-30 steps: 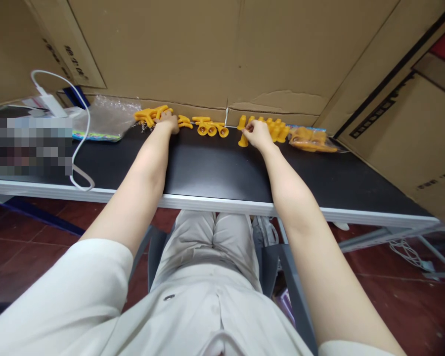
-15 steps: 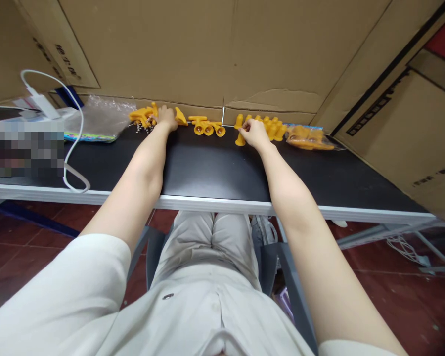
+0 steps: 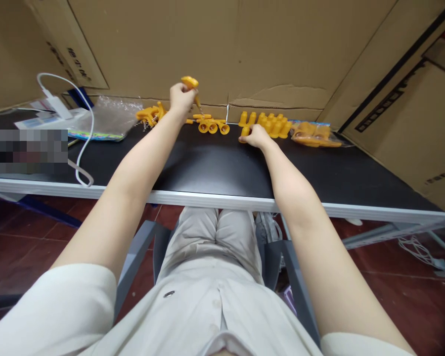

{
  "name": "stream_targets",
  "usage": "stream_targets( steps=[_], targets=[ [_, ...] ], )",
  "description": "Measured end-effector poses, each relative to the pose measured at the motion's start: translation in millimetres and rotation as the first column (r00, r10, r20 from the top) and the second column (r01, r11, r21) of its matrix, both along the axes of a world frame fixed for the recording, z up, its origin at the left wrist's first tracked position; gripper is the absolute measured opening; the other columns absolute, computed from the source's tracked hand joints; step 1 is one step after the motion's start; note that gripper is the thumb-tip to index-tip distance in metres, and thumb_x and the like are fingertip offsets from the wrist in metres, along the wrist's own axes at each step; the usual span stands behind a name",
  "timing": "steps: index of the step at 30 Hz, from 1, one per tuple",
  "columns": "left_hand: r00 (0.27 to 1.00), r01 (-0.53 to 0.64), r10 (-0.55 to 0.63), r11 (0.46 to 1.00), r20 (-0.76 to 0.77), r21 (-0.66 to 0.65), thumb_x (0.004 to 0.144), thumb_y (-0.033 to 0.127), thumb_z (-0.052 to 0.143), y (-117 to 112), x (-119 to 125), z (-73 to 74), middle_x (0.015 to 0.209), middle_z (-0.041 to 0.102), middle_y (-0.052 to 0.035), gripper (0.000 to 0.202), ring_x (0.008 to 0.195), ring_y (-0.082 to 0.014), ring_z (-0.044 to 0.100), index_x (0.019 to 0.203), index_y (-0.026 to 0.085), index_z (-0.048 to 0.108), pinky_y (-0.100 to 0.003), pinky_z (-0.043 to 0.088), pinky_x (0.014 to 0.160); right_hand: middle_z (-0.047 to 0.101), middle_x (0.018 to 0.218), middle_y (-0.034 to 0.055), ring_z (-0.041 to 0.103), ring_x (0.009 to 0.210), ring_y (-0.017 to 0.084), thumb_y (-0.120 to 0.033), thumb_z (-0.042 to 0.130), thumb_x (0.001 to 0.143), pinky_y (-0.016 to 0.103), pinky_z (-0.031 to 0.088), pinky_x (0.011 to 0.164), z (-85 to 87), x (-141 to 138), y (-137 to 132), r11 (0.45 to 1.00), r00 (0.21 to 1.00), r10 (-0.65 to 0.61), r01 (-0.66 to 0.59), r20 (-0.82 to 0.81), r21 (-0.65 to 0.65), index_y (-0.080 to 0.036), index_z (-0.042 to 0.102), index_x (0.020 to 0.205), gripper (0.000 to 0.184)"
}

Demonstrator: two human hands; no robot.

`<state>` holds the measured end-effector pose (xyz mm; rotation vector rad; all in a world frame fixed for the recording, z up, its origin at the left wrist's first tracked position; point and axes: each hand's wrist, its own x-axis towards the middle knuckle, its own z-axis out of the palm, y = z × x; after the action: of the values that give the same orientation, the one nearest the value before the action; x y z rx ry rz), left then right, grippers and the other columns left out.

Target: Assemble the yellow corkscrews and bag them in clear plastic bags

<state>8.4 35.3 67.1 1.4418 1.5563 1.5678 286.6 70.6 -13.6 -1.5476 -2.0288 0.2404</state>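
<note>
Raised above the table's back edge, my left hand [image 3: 182, 99] grips a corkscrew's yellow handle [image 3: 190, 81], its metal spiral [image 3: 200, 108] pointing down. My right hand [image 3: 258, 136] is closed around a yellow bell-shaped corkscrew sleeve [image 3: 245, 132] standing on the black table. Between the hands lie corkscrews fitted with sleeves [image 3: 212, 128], flared ends toward me. More yellow corkscrew handles [image 3: 148, 114] with metal spirals lie in a heap left of my left wrist. Several upright yellow sleeves [image 3: 271, 123] stand in a cluster just behind and right of my right hand.
A plastic bag of yellow parts [image 3: 314, 134] lies at the right. To the left are a clear plastic bag [image 3: 113, 116], a white charger [image 3: 59, 107] and its looped cable [image 3: 92, 123]. A cardboard wall [image 3: 178, 44] rises behind the black table [image 3: 215, 168].
My left hand has lifted a corkscrew handle out of the heap and moved right and up. My right hand has closed around the front sleeve and stands slightly lower.
</note>
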Motion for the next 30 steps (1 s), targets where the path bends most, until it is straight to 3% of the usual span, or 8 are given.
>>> stream_targets(
  steps=[1, 5, 10, 16, 19, 23, 26, 30],
  targets=[
    [0.996, -0.017, 0.022, 0.998, 0.086, -0.061, 0.109, 0.017, 0.060, -8.8, 7.4, -2.6, 0.071, 0.047, 0.0048, 0.032, 0.069, -0.0119, 0.043, 0.084, 0.024, 0.041, -0.030, 0.044, 0.077, 0.075, 0.096, 0.0114, 0.078, 0.107, 0.037, -0.023, 0.093, 0.078, 0.058, 0.063, 0.105, 1.0, -1.1, -1.3, 1.000, 1.000, -0.002, 0.002, 0.006, 0.005, -0.019, 0.067, 0.093, 0.030],
    [0.974, 0.141, -0.115, 0.982, 0.195, -0.123, 0.102, 0.015, 0.064, -37.8, 26.5, -22.8, 0.073, 0.056, 0.0028, 0.017, 0.061, -0.0102, 0.054, 0.088, 0.021, 0.056, -0.028, 0.050, 0.071, 0.078, 0.110, 0.0155, 0.077, 0.116, 0.038, -0.005, 0.083, 0.076, 0.055, 0.062, 0.109, 13.7, -9.2, -17.9, 0.997, 0.995, -0.068, 0.066, 0.074, 0.028, -0.016, 0.071, 0.102, 0.031],
    [0.950, 0.194, -0.154, 0.973, 0.273, -0.124, 0.097, 0.027, 0.075, -37.4, 24.4, -42.6, 0.074, 0.062, 0.0011, 0.015, 0.061, -0.0128, 0.065, 0.096, 0.021, 0.062, -0.029, 0.059, 0.071, 0.078, 0.128, 0.0210, 0.075, 0.129, 0.040, 0.003, 0.068, 0.083, 0.052, 0.059, 0.113, 30.4, -23.3, -42.7, 0.999, 0.964, -0.005, -0.009, 0.266, 0.052, -0.009, 0.076, 0.118, 0.037],
    [0.911, 0.209, -0.168, 0.976, 0.377, -0.069, 0.102, 0.030, 0.074, -32.4, 23.1, -41.1, 0.074, 0.063, 0.0025, 0.019, 0.056, -0.0102, 0.062, 0.092, 0.021, 0.061, -0.028, 0.061, 0.071, 0.080, 0.129, 0.0155, 0.075, 0.127, 0.035, -0.003, 0.073, 0.084, 0.046, 0.058, 0.114, 37.0, -36.0, -54.0, 0.989, 0.962, 0.132, -0.143, 0.238, 0.029, -0.013, 0.081, 0.119, 0.037],
    [0.898, 0.220, -0.175, 0.973, 0.405, -0.066, 0.103, 0.028, 0.074, -34.8, 25.1, -40.2, 0.070, 0.062, 0.0041, 0.022, 0.050, -0.0073, 0.055, 0.089, 0.021, 0.059, -0.022, 0.057, 0.064, 0.081, 0.127, 0.0143, 0.075, 0.123, 0.033, -0.007, 0.074, 0.084, 0.044, 0.058, 0.113, 39.4, -37.2, -57.0, 0.987, 0.966, 0.152, -0.159, 0.208, 0.014, -0.013, 0.081, 0.119, 0.036],
    [0.897, 0.233, -0.189, 0.970, 0.400, -0.064, 0.104, 0.031, 0.074, -38.9, 25.9, -40.1, 0.069, 0.064, 0.0042, 0.022, 0.051, -0.0076, 0.058, 0.092, 0.021, 0.059, -0.021, 0.057, 0.065, 0.082, 0.124, 0.0144, 0.076, 0.120, 0.033, -0.012, 0.077, 0.085, 0.044, 0.057, 0.112, 39.1, -36.8, -56.8, 0.985, 0.973, 0.170, -0.172, 0.158, 0.002, -0.013, 0.082, 0.118, 0.033],
    [0.902, 0.321, -0.270, 0.941, 0.336, -0.107, 0.101, 0.036, 0.078, -45.7, 24.7, -38.1, 0.075, 0.069, 0.0013, 0.022, 0.061, -0.0114, 0.067, 0.097, 0.021, 0.063, -0.026, 0.061, 0.071, 0.083, 0.118, 0.0121, 0.077, 0.117, 0.033, -0.020, 0.082, 0.085, 0.043, 0.058, 0.111, 36.7, -36.7, -54.0, 0.978, 0.974, 0.206, -0.209, 0.089, 0.024, -0.015, 0.083, 0.111, 0.027],
    [0.888, 0.442, -0.396, 0.876, 0.236, -0.193, 0.096, 0.059, 0.082, -53.6, 22.8, -33.6, 0.084, 0.076, -0.0043, 0.040, 0.072, -0.0177, 0.075, 0.100, 0.021, 0.067, -0.029, 0.062, 0.071, 0.081, 0.114, 0.0123, 0.075, 0.118, 0.034, -0.029, 0.085, 0.084, 0.046, 0.058, 0.111, 35.6, -35.7, -50.9, 0.971, 0.973, 0.228, -0.231, 0.042, 0.066, -0.017, 0.083, 0.107, 0.026]
  ],
)
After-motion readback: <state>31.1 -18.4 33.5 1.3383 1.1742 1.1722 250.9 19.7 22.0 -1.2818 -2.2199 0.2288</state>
